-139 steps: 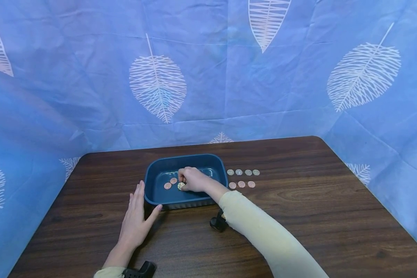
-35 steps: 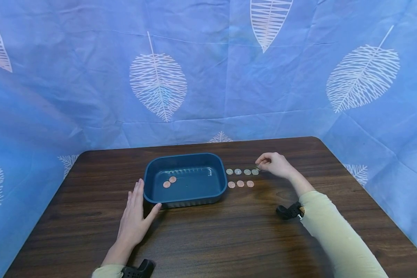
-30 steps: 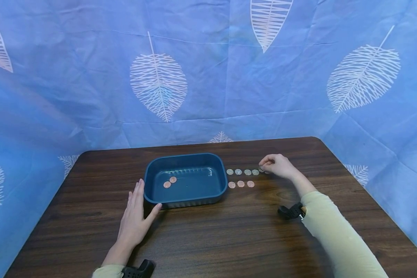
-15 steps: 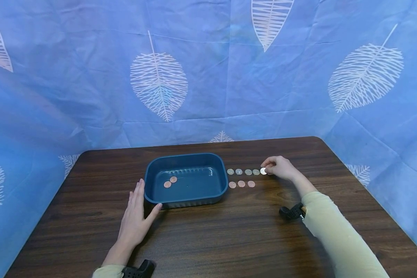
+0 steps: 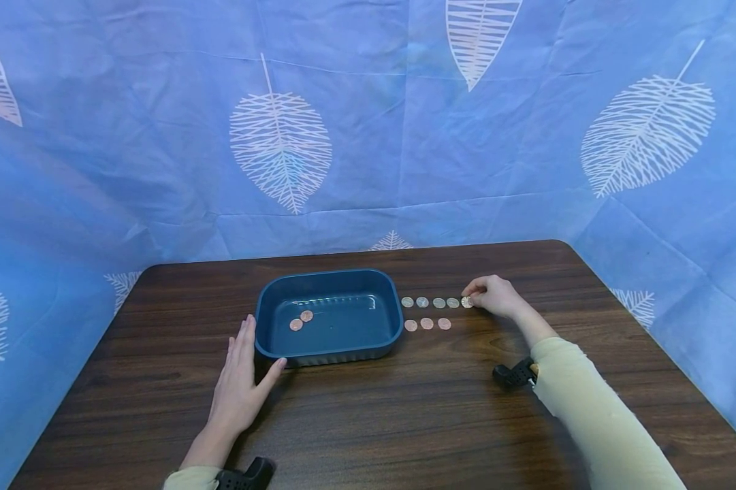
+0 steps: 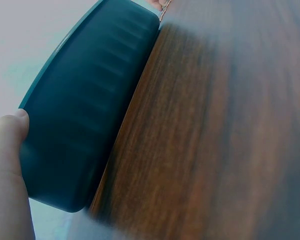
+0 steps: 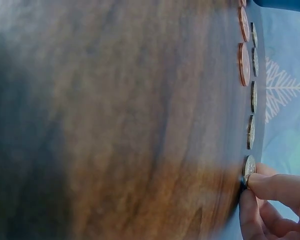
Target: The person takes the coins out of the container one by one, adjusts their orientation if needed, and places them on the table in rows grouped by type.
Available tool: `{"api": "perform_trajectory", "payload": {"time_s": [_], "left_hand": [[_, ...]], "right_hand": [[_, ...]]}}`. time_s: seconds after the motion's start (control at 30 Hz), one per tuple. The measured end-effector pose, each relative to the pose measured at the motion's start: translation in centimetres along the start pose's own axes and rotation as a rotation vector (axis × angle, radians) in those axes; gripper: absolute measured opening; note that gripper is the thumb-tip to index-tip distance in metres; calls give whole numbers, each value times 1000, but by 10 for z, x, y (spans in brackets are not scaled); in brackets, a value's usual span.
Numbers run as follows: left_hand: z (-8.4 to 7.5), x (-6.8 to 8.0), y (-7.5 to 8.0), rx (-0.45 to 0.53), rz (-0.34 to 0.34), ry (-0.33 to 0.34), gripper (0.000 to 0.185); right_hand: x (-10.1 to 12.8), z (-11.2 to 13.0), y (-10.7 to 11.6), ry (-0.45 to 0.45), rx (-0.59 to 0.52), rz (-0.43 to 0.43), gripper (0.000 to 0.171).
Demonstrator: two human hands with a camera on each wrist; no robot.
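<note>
My right hand (image 5: 496, 297) pinches a silvery coin (image 5: 467, 302) at the right end of the back row of silvery coins (image 5: 438, 303). In the right wrist view, thumb and fingertips meet at the edge of this coin (image 7: 249, 167), low at the tabletop. A front row of three copper coins (image 5: 427, 324) lies nearer the person. My left hand (image 5: 235, 384) rests with straight fingers along the left end of the blue tray (image 5: 327, 356), thumb on its rim at the front corner. Inside the tray are two copper coins (image 5: 301, 320).
Both rows start right beside the tray's right wall on a dark wooden table (image 5: 368, 422). A blue cloth (image 5: 368, 150) with white leaf prints hangs behind and at both sides. Black wrist devices (image 5: 515, 374) sit below each hand.
My right hand has taken the coin out of the tray, moved right, and laid it down at the end of the back row. The left hand stays in place.
</note>
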State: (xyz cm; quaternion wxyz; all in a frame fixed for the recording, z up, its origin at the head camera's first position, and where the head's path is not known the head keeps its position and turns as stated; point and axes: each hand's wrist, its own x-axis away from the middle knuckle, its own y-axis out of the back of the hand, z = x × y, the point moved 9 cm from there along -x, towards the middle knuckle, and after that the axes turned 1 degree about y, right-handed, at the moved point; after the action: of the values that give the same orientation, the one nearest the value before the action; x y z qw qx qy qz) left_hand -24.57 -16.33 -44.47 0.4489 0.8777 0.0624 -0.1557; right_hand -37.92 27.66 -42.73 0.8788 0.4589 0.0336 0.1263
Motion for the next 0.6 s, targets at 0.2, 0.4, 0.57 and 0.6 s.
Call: {"api": "perform_trajectory", "payload": {"time_s": [0.2, 0.4, 0.57, 0.6], "left_hand": [[0, 0, 0, 1, 1, 3, 88], [0, 0, 1, 0, -5, -4, 88], [1, 0, 0, 0, -3, -4, 89], [1, 1, 0, 2, -3, -4, 89]], "right_hand": [[1, 3, 0, 12, 15, -12, 18], [-1, 1, -2, -5, 12, -28, 19], [-1, 0, -3, -11, 12, -34, 18], [-1, 1, -3, -14, 13, -35, 18]]}}
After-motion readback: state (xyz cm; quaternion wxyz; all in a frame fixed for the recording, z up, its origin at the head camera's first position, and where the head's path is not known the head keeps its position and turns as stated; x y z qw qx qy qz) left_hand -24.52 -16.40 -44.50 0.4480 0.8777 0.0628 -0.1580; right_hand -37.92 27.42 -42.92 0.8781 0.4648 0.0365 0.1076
